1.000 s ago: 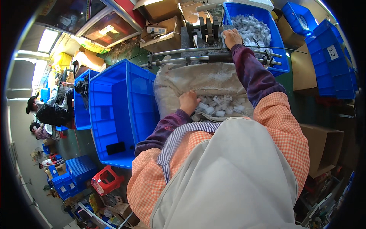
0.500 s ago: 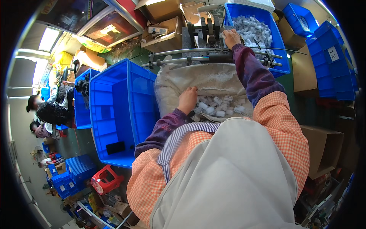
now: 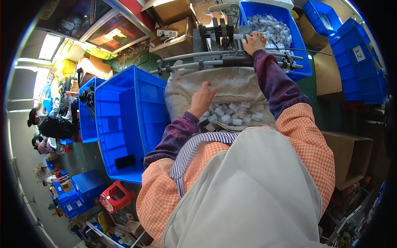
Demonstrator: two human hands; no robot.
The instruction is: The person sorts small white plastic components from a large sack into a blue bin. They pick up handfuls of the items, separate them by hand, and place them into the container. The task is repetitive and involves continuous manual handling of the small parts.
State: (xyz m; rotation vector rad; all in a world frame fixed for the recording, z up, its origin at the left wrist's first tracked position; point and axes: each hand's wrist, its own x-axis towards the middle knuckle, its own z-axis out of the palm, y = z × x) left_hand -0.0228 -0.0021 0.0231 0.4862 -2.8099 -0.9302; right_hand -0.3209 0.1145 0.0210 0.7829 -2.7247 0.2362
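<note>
My right hand (image 3: 254, 43) is at the bench machine (image 3: 221, 35), its fingers closed at the end of a small white ribbed piece (image 3: 238, 36). The piece sits beside the machine's dark upright parts; the fingers partly hide its end. Lower and to the left, my left hand (image 3: 201, 100) is raised over the cloth-lined tray (image 3: 182, 89), thumb and index finger apart. Just below and right of it lies a heap of small white bristled pieces (image 3: 236, 113), like little brush heads. No held piece can be made out in my left hand.
Metal rails (image 3: 198, 58) cross between the tray and the machine. Behind my right hand stands a blue bin (image 3: 304, 62) full of translucent white pieces. A deep blue crate (image 3: 153, 107) with a dark flat object inside adjoins the tray's left. Cardboard boxes (image 3: 349, 161) stand right; people sit far left.
My left hand has lifted off the heap's edge, moving slightly up with its fingers spreading. My right hand stays by the machine, and a white ribbed piece now shows at its fingertips.
</note>
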